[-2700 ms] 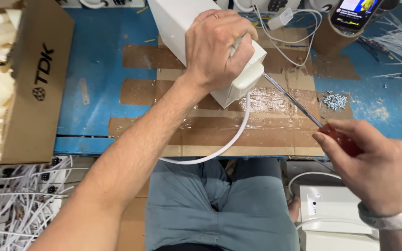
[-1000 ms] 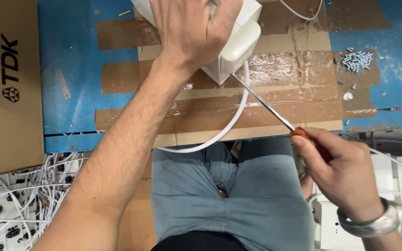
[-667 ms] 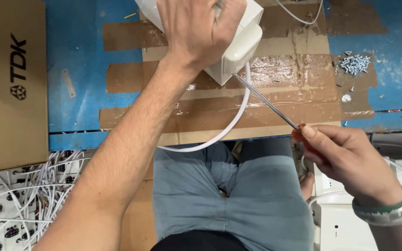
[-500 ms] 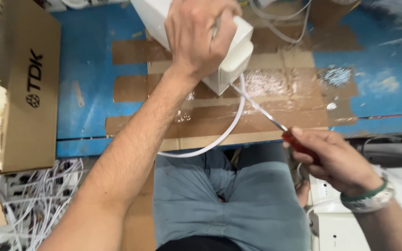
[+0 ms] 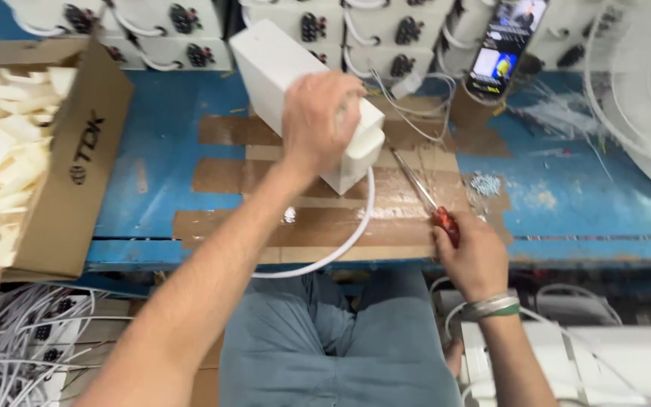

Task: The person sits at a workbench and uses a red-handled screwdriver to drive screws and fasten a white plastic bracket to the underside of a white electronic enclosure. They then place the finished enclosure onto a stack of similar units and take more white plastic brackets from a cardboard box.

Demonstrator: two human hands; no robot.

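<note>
On blue bench — hands: left grips white box, right screwdriver.

The screwdriver has come away from the white plastic housing: its tip, earlier pushed against the housing's lower edge, now lies flat on the taped cardboard just right of the housing. The right hand has dropped toward the bench edge below and right of the housing. The left hand has slid from the housing's top down over its near end
</note>
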